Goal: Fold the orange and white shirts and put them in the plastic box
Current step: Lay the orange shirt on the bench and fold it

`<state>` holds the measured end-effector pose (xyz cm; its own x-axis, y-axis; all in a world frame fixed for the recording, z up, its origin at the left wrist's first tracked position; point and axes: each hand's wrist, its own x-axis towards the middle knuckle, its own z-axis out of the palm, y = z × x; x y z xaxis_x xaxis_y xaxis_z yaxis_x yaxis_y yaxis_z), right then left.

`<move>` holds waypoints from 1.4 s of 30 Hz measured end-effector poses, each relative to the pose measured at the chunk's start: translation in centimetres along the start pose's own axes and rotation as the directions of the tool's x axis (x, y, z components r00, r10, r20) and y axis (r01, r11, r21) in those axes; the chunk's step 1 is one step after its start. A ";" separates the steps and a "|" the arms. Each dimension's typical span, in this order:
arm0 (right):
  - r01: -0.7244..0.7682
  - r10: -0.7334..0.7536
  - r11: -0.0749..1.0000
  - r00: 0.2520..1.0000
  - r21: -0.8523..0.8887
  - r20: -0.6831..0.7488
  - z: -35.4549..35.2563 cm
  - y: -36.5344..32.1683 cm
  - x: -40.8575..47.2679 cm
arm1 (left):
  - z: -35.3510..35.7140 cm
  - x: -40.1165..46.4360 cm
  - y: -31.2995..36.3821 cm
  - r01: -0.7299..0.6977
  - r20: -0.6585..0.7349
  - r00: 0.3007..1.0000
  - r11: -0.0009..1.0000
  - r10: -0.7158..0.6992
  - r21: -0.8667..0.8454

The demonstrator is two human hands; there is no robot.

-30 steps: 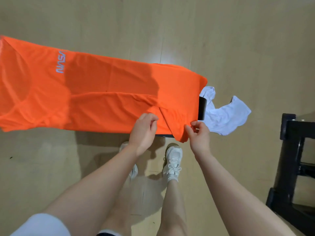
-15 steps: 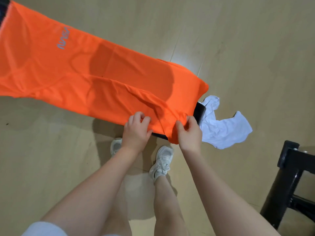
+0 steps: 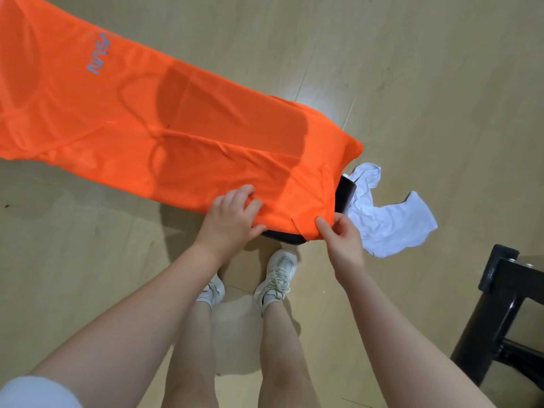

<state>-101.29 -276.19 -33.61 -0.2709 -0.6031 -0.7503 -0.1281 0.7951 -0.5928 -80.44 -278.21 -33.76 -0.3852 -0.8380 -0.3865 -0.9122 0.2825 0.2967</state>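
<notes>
While the long orange fabric shirt [image 3: 164, 119] lies stretched out flat across a raised surface that it hides almost wholly, both hands work at its near right corner. The shirt runs from the upper left of the view down toward the lower right, and a pale grey "NASA" logo [image 3: 100, 53] shows near its far left part. A shadow falls across its middle, and soft creases run along the cloth.

The left hand [image 3: 231, 220] has its grip closed on the shirt's near edge: the fingers curl over the top of the cloth and the thumb tucks under the hem. The right hand [image 3: 341, 238] holds the bottom corner of the shirt in a pinch, thumb on top of the fabric and the other fingers curled behind it.

Just under that corner a dark rounded edge [image 3: 282, 237] peeks out, and another dark piece shows at the shirt's right end; what it belongs to cannot be told.

The crumpled white cloth shirt [image 3: 385, 222] lies bunched at the right end of the orange one, touching the dark edge and spilling toward the light wooden floor [image 3: 412, 69]. No plastic box can be made out.

Below the hands stand the person's two white laced trainers [image 3: 278, 275] on the floor. A black metal frame [image 3: 497, 313] stands at the lower right, well apart from the shirts.
</notes>
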 end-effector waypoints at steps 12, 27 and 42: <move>-0.072 0.085 0.990 0.991 -0.122 0.103 -2.6 1.8 -1.6 | -0.3 -2.4 -2.2 -0.439 -0.073 0.878 0.856 0.474 0.273; 0.376 -0.587 0.295 0.797 -0.879 0.143 3.1 -3.0 1.8 | -2.4 0.2 -4.9 0.325 0.088 0.941 0.945 -0.326 0.021; 0.454 -0.411 0.567 0.879 -0.687 0.242 6.6 -15.6 6.1 | -11.7 10.7 -11.5 0.204 0.016 0.979 0.979 -0.203 -0.029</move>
<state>-94.64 -292.70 -30.83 0.0456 -0.8722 -0.4870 -0.8512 0.2212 -0.4759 -72.46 -295.83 -31.07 -0.1938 -0.8702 -0.4529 -0.9671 0.0920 0.2372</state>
